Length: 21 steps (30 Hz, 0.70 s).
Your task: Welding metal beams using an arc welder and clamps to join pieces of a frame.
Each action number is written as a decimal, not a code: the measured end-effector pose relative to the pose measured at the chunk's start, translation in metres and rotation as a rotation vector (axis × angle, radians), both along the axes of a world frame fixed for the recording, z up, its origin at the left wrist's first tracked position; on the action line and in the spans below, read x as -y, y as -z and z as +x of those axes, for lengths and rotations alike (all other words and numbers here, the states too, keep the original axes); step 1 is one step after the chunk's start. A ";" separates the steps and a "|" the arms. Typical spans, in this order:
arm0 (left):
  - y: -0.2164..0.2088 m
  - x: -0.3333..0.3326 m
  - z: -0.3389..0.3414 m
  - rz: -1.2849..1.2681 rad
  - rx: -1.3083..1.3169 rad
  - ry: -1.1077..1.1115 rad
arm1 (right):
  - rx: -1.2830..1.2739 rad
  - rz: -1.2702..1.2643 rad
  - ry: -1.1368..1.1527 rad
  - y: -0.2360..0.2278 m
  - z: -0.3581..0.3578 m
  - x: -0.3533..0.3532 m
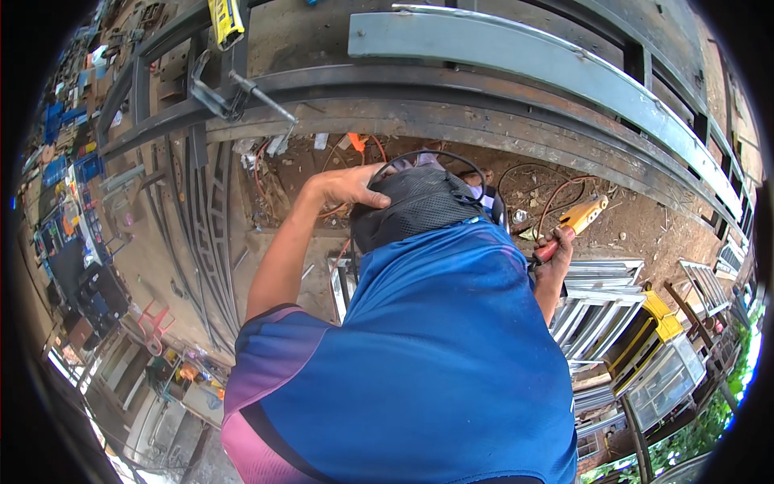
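Note:
At my waist, in front of my blue shirt (435,339), sits a black mesh pouch (419,202). My left hand (359,187) grips its left side, thumb over the mesh and the other fingers mostly hidden. A black cable (476,165) arches over the pouch's far side. Out to the right, my right hand (555,256) is closed round the red handle of a welding electrode holder (582,214), whose yellow-orange jaw end points away and to the right.
Ahead runs a dark steel frame (451,85) with a grey metal plate (484,40) on it. A clamp (234,93) and a yellow packet (226,22) are at its left. Metal bars (197,218) lie left. Stacked metal frames (601,315) stand right. Cables (556,198) trail over the dirt.

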<state>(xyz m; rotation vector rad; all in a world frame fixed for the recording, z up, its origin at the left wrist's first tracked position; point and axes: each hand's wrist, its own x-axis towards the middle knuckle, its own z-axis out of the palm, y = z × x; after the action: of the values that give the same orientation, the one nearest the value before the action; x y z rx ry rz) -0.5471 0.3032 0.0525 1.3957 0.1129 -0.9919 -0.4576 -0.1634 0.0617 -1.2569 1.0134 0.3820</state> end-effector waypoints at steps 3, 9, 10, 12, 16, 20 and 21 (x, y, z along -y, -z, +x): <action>0.012 -0.003 -0.010 -0.015 -0.049 -0.058 | 0.021 0.019 -0.023 0.007 0.006 -0.001; 0.029 -0.003 -0.009 -0.071 -0.099 -0.189 | 0.075 0.056 -0.006 0.007 0.003 -0.002; 0.026 -0.004 -0.003 -0.043 -0.074 -0.184 | 0.085 0.064 0.006 0.008 0.002 -0.002; 0.018 -0.014 0.011 0.014 -0.046 -0.125 | 0.077 0.060 0.025 0.013 0.001 0.001; -0.022 -0.011 0.064 0.258 0.007 0.043 | 0.111 0.055 0.083 0.016 -0.009 0.006; -0.039 0.010 0.098 0.675 0.297 0.168 | 0.109 0.065 0.141 0.009 -0.019 0.003; -0.032 0.012 0.100 0.793 0.547 0.163 | 0.135 0.081 0.122 0.010 -0.020 -0.001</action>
<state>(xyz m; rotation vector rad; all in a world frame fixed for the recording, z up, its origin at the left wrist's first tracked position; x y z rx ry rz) -0.4473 0.2913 0.0840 2.3930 -0.0254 -0.6741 -0.4779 -0.1623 0.0517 -1.1274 0.9449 0.2387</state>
